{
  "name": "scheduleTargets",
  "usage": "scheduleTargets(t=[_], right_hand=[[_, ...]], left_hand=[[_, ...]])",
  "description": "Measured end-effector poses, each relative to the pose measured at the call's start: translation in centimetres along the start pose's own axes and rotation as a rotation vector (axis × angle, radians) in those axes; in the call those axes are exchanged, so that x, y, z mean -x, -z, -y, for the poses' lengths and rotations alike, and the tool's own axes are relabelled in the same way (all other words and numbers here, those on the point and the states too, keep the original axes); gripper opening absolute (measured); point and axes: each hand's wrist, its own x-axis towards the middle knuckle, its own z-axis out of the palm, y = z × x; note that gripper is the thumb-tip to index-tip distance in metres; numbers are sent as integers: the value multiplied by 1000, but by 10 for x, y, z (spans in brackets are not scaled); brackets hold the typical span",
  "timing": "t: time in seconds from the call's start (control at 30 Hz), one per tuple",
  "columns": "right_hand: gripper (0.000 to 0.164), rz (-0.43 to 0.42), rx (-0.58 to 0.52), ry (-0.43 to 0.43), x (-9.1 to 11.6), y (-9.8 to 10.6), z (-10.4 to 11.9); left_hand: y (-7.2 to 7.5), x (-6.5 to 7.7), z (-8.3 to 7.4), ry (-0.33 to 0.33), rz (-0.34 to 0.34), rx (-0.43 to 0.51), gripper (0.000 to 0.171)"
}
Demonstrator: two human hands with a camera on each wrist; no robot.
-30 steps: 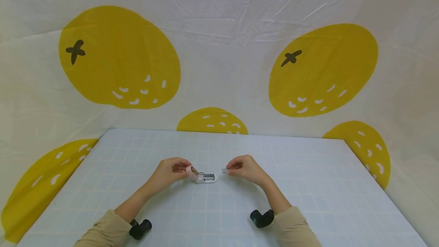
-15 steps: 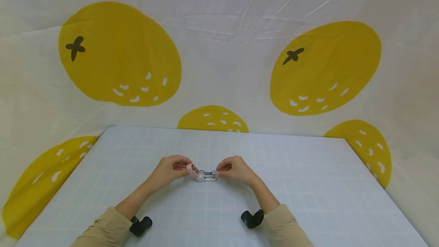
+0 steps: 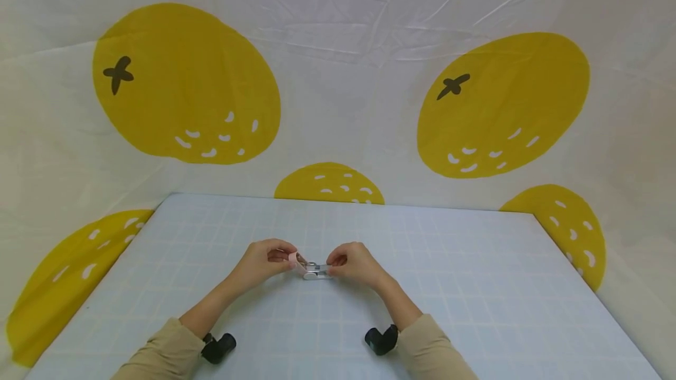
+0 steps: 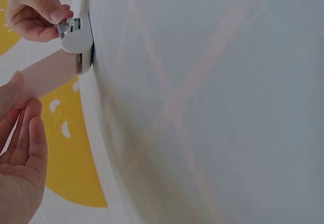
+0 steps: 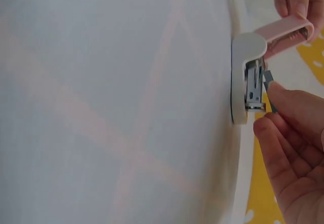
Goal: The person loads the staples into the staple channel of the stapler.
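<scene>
we see a stapler (image 3: 314,276) on the worktop (image 3: 465,274), left hand (image 3: 261,263) pinching its raised pink cover (image 4: 50,73), right hand (image 3: 356,261) pinching a staple strip (image 5: 271,90) just above the magazine (image 5: 254,85), slightly tilted to it.

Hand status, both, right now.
Left hand: holding the stapler's raised pink top arm.
Right hand: pinching a grey staple strip.

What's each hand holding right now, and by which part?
The left hand pinches the stapler by the free end of its raised pink top. The right hand pinches a small gray strip partway along, one end sticking out.
</scene>
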Motion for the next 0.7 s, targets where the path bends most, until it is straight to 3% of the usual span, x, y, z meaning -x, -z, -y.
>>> scheduleTargets(t=[0.17, 0.7], right_hand=[[9, -2, 4, -24, 0, -1, 1], [8, -5, 84, 7, -4, -2, 7]], left_hand=[[0, 0, 7, -1, 8, 21, 27], [1, 0, 6, -9, 7, 43, 27]])
